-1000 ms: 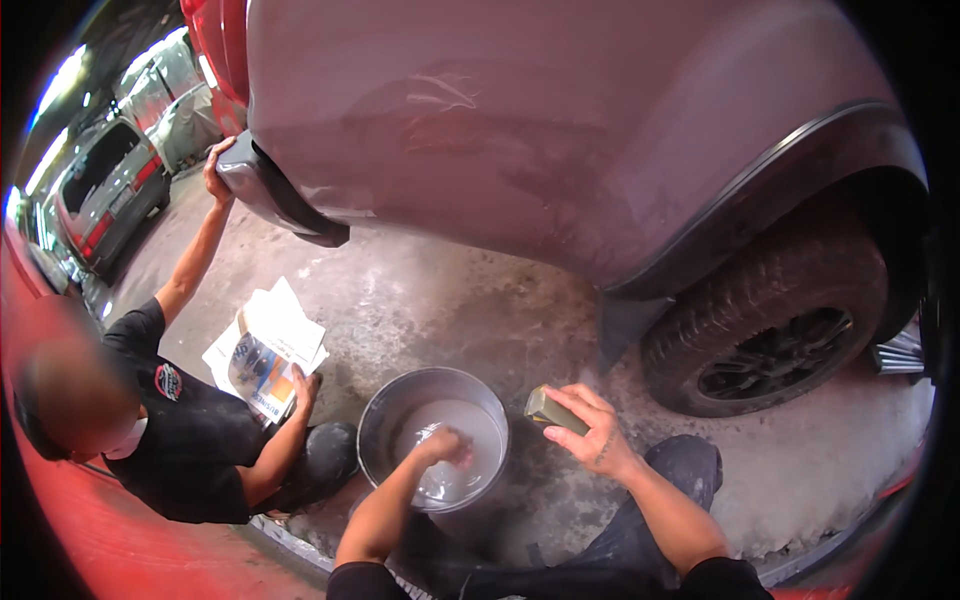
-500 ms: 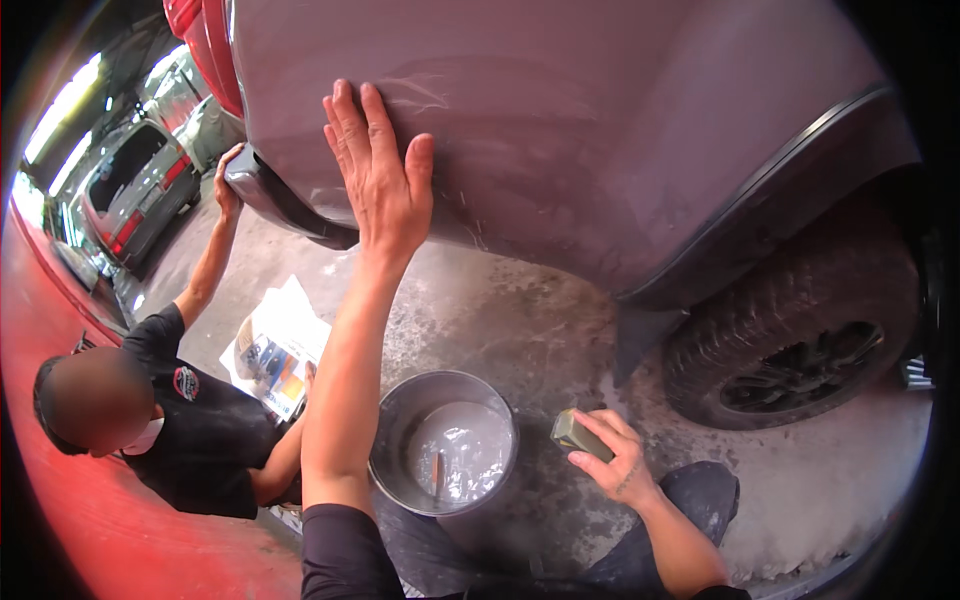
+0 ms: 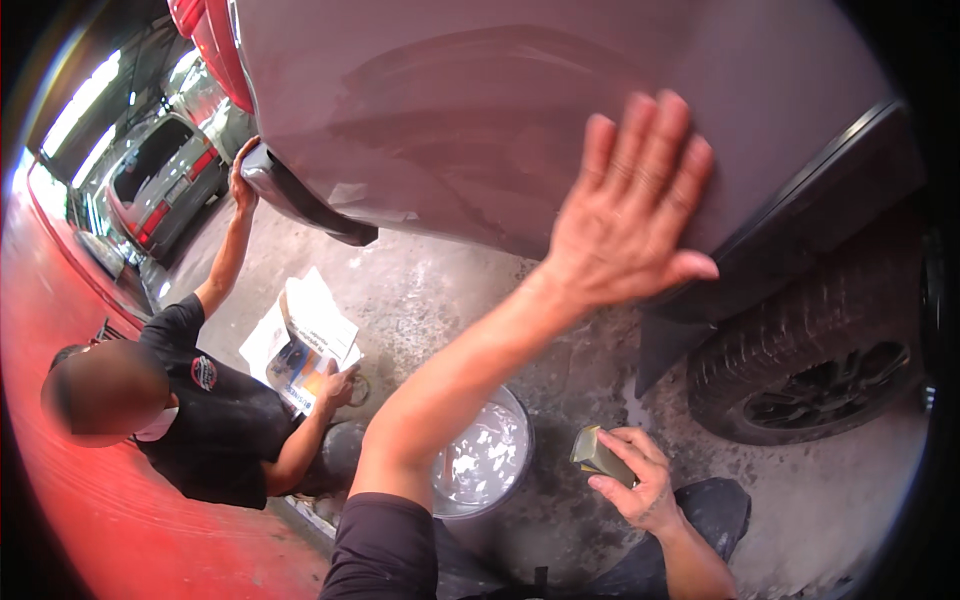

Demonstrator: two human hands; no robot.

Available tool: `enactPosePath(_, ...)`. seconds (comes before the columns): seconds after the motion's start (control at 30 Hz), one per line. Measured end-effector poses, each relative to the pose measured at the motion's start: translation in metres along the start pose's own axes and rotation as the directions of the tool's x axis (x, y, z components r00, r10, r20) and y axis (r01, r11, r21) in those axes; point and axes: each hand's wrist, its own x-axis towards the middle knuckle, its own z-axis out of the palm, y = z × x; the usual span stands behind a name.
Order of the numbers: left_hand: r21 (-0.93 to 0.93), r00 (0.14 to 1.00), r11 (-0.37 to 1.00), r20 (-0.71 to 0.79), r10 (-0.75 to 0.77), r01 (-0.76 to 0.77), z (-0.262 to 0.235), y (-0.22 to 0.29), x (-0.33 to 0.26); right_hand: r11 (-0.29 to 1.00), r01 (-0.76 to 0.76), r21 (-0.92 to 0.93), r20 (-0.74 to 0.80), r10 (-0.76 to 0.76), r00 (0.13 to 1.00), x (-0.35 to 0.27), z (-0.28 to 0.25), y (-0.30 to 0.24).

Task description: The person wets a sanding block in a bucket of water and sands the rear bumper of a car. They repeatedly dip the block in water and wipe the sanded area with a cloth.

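My left hand (image 3: pixel 630 215) lies flat with fingers spread against the dull grey-purple side panel (image 3: pixel 460 120) of a vehicle, just above the wheel arch trim. Damp, darker smears curve across the panel to its left. Lower down, my right hand (image 3: pixel 648 490) grips a sanding block (image 3: pixel 608 456), greenish and box-shaped, between thumb and fingers, away from the panel. A bucket (image 3: pixel 526 432) of cloudy grey water stands left of that hand; my left forearm covers part of it.
At left a person in a black shirt (image 3: pixel 235 420) holds newspaper sheets (image 3: pixel 300 345) and rests one hand on the bumper end (image 3: pixel 310 205). A tyre (image 3: pixel 790 350) and mud flap (image 3: pixel 670 345) are at right. A red car surface (image 3: pixel 90 480) curves along the left.
My left hand has swept right across the panel, toward the wheel arch. My right hand still holds the sanding block, nearly in the same place. The view has shifted slightly.
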Motion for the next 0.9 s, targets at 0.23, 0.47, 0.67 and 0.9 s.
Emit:
enactPosePath(0.23,0.079,0.999,0.996,-0.006,0.043,-0.042,0.001,-0.019,-0.008,0.995,-0.1,0.019,0.031,0.099,0.995,0.003,0.013,0.004)
enactPosePath(0.47,0.057,0.925,0.954,-0.268,-0.27,0.295,-0.027,-0.11,-0.043,0.994,-0.109,-0.016,0.033,0.11,0.993,0.002,0.012,0.007)
enactPosePath(0.67,-0.054,0.791,0.863,-0.374,-0.484,0.503,-0.039,-0.149,-0.054,0.993,-0.109,-0.055,0.034,0.111,0.993,-0.002,0.008,0.006)
enactPosePath(0.9,0.046,0.997,0.999,-0.073,0.013,-0.01,0.009,-0.004,0.009,0.992,-0.116,-0.048,0.032,0.118,0.993,0.006,0.015,0.01)
